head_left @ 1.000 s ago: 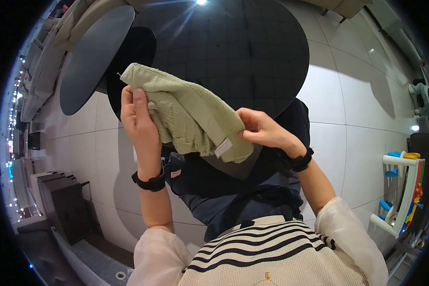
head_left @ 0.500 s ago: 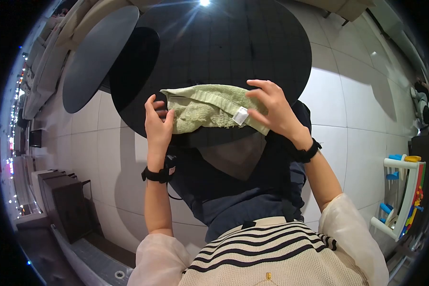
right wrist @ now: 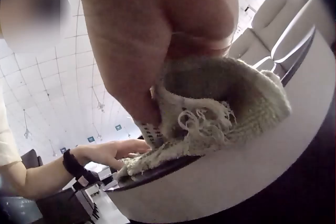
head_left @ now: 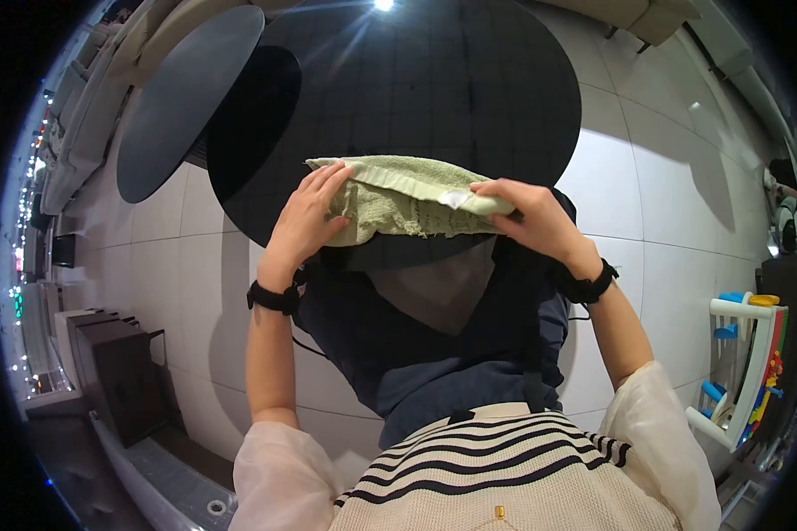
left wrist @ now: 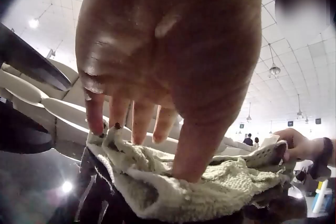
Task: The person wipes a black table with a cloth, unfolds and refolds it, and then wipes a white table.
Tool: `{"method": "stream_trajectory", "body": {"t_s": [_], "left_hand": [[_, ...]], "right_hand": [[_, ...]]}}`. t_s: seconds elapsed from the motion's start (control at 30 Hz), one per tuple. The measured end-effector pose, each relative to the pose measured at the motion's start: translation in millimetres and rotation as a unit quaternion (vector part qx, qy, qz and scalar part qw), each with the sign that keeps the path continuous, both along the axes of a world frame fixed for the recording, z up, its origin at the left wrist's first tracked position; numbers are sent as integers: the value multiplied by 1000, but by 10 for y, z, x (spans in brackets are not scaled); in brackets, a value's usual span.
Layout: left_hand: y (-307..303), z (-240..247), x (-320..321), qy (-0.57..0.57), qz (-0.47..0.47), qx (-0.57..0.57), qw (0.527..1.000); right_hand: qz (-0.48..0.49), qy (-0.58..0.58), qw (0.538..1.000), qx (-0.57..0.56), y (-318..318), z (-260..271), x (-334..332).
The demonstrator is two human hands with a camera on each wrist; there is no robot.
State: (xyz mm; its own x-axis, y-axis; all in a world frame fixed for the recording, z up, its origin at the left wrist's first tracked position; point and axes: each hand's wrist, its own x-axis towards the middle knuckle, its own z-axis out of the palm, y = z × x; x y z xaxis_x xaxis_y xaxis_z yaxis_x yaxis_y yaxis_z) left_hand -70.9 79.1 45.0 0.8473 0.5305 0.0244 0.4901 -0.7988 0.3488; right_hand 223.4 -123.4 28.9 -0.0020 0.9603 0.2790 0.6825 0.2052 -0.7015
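A light green towel [head_left: 390,212], folded into a long strip with a frayed near side, lies along the near edge of the black round table [head_left: 434,97]. My left hand [head_left: 310,212] rests on its left end, fingers fairly straight and thumb toward the near side. In the left wrist view, the fingertips and thumb of that hand [left wrist: 168,56] press down on the cloth. At the other end my right hand [head_left: 540,221] pinches the towel's edge beside a white label [head_left: 454,198]. The right wrist view shows the cloth [right wrist: 262,98] curling up under that hand.
A grey oval tabletop [head_left: 190,97] stands at the left of the black table. A dark cabinet [head_left: 119,372] is at lower left. On the right is a white rack [head_left: 744,372] with colourful parts. Beige seating [head_left: 655,22] stands beyond the table.
The towel came down from the air onto the table's near edge. Both hands loosened around it, then the left settled on its left end and the right took hold of its right end.
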Motion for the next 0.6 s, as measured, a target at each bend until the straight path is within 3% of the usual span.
{"method": "stream_trajectory", "body": {"t_s": [0.1, 0.13, 0.4, 0.5, 0.6], "left_hand": [[57, -10, 39, -26, -9, 38, 999], [95, -20, 58, -24, -5, 38, 999], [219, 75, 194, -4, 10, 15, 1000], [205, 63, 140, -45, 3, 24, 999], [185, 74, 85, -96, -19, 70, 993]], "right_hand": [[-57, 90, 992, -73, 103, 83, 92], [-82, 144, 984, -62, 165, 45, 103], [-247, 253, 935, -28, 529, -358, 339], [-289, 76, 950, 92, 469, -282, 290], [-186, -3, 973, 134, 331, -40, 234]]}}
